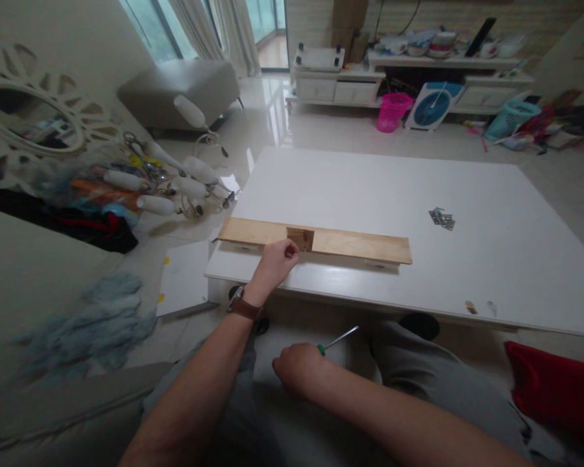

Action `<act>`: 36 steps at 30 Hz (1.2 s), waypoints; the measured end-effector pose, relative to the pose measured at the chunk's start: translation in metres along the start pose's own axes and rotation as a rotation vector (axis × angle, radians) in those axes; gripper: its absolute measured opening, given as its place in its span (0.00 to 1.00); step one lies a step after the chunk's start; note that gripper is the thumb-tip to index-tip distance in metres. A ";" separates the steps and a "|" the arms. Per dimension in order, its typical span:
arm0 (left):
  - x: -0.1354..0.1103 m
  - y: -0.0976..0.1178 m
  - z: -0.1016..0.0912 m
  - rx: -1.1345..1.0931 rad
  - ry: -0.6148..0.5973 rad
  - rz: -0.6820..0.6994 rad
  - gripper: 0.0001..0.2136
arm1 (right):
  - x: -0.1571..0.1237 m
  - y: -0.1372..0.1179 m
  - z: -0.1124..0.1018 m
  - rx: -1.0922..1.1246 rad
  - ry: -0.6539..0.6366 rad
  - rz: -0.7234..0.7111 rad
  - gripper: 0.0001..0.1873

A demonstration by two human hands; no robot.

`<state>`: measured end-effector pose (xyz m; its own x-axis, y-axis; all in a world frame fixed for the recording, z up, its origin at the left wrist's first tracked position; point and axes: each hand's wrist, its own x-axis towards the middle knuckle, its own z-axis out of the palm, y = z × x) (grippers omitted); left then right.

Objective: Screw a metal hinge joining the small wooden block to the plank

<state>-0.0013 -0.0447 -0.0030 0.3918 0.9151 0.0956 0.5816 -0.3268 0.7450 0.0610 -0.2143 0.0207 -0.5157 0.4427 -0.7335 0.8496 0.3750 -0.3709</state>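
A long wooden board [360,245] with a dark cut-out [302,237] lies near the front edge of the white tabletop [350,188]. My left hand [279,256], a watch on its wrist, is at the near side of that cut-out with thumb and forefinger pinched; whatever they hold is too small to make out. Lower down, over my lap, my right hand [299,368] is closed round a screwdriver [340,338], whose green handle shows partly and whose metal shaft points up to the right. Small metal brackets [442,218] lie in a pile farther right on the tabletop.
Small bits [470,307] lie by the table's front right edge. Left of the table are a white panel [185,275] on the floor, a lamp with several white shades [189,187] and grey-blue cloth [102,318]. A red object [555,389] is at lower right.
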 end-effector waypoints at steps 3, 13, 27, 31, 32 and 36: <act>0.000 0.000 -0.001 0.031 0.012 0.019 0.06 | 0.001 0.000 0.001 0.006 0.004 -0.010 0.18; -0.002 0.001 -0.002 0.011 -0.005 0.051 0.07 | 0.001 0.001 -0.001 0.006 -0.023 -0.005 0.19; -0.002 0.000 0.001 0.005 -0.054 0.152 0.06 | 0.001 0.000 0.001 0.007 -0.006 -0.001 0.18; -0.002 0.001 0.000 0.003 -0.077 0.120 0.05 | 0.001 0.000 0.000 -0.002 -0.010 0.003 0.18; -0.002 0.002 0.000 -0.002 -0.082 0.103 0.05 | 0.001 0.000 0.000 -0.003 -0.007 0.004 0.18; -0.004 0.005 -0.002 0.051 -0.167 0.075 0.08 | 0.002 0.000 0.000 -0.003 -0.015 0.006 0.18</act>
<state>-0.0014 -0.0493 0.0019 0.5458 0.8372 0.0349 0.5800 -0.4075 0.7054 0.0601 -0.2138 0.0194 -0.5085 0.4330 -0.7442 0.8525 0.3746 -0.3646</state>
